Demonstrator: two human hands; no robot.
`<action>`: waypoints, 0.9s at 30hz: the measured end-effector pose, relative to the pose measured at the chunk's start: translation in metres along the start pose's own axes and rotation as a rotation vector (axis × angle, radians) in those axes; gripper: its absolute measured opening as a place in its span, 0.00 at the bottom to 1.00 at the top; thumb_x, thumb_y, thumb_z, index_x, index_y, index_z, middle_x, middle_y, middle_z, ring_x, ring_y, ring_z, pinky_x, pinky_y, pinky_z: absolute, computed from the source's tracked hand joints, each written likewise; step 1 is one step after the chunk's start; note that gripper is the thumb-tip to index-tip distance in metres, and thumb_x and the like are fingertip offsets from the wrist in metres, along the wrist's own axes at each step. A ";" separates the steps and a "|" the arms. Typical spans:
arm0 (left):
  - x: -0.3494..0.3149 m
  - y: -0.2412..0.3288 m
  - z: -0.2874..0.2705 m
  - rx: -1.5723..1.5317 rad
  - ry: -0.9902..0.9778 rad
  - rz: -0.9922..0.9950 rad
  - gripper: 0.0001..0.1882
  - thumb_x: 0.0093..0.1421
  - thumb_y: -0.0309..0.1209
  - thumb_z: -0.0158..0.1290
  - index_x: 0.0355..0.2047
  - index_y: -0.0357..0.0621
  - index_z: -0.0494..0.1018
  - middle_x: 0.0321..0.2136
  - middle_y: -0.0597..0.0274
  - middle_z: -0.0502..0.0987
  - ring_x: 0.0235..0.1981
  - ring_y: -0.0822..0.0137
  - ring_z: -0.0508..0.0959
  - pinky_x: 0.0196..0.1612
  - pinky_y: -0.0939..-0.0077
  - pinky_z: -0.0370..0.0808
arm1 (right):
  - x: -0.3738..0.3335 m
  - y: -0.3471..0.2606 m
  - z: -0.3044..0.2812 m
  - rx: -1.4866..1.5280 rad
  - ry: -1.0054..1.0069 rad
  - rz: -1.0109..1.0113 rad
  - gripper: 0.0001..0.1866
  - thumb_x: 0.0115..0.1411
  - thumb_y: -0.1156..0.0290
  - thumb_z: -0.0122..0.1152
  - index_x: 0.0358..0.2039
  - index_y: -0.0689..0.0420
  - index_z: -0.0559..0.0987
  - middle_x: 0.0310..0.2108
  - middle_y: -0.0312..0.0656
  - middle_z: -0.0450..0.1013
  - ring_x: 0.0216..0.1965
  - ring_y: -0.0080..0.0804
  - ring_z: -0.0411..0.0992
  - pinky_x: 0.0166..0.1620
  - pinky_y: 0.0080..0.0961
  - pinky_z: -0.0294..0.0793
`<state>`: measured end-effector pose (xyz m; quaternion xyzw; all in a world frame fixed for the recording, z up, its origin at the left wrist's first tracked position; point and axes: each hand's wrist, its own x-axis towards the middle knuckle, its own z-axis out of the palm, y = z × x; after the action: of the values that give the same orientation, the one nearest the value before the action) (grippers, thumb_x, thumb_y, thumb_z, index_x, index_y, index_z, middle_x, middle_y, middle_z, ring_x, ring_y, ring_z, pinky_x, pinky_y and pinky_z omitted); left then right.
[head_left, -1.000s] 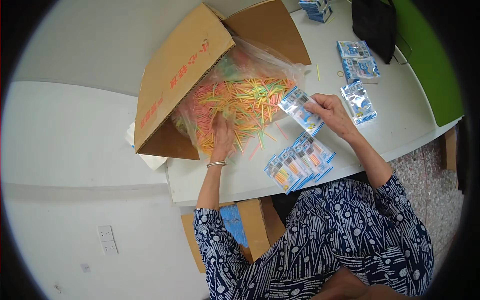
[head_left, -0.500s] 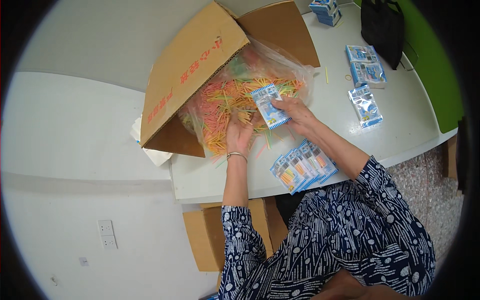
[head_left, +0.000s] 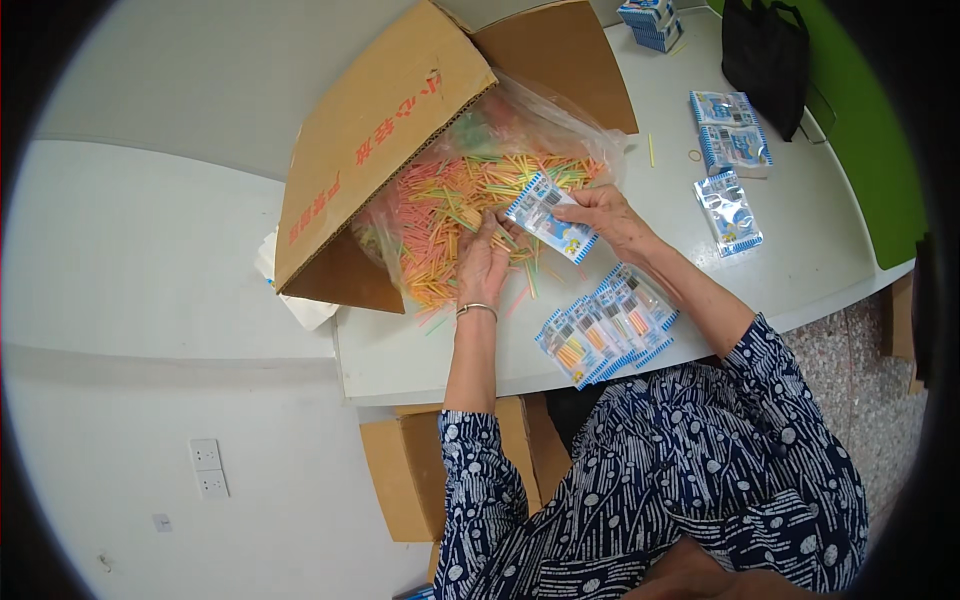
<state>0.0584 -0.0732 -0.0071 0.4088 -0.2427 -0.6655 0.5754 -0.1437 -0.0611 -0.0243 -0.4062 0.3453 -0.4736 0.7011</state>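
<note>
White table [head_left: 800,225] beneath, a packet [head_left: 548,220] sits between right fingers [head_left: 576,212].

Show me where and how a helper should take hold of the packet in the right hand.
Probably best to pinch the packet by its near striped end, coming from the person's side. That end is flat and free, while the right hand grips a long edge and the far end faces the left hand and the coloured sticks.
</note>
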 end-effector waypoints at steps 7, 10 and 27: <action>-0.008 -0.003 0.008 0.489 -0.010 0.232 0.09 0.65 0.30 0.44 0.42 0.37 0.63 0.31 0.56 0.74 0.26 0.68 0.76 0.26 0.72 0.78 | -0.001 -0.001 -0.006 -0.084 -0.067 -0.035 0.11 0.56 0.68 0.61 0.33 0.63 0.81 0.25 0.34 0.76 0.23 0.13 0.71 0.28 0.12 0.68; -0.008 0.000 0.003 0.648 -0.015 0.279 0.12 0.65 0.31 0.43 0.44 0.36 0.63 0.34 0.56 0.74 0.30 0.68 0.77 0.30 0.72 0.78 | -0.002 -0.002 -0.008 -0.109 -0.071 -0.042 0.11 0.57 0.67 0.61 0.33 0.64 0.81 0.25 0.34 0.76 0.23 0.13 0.70 0.27 0.12 0.68; -0.007 0.008 0.011 0.682 0.064 0.483 0.17 0.66 0.38 0.42 0.39 0.31 0.66 0.34 0.50 0.76 0.37 0.62 0.78 0.41 0.70 0.75 | 0.001 0.006 -0.009 -0.081 -0.116 0.013 0.12 0.55 0.68 0.63 0.35 0.64 0.80 0.26 0.36 0.77 0.25 0.14 0.72 0.27 0.13 0.70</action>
<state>0.0539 -0.0699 0.0073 0.5275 -0.5200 -0.3799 0.5541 -0.1489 -0.0625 -0.0334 -0.4584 0.3257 -0.4304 0.7060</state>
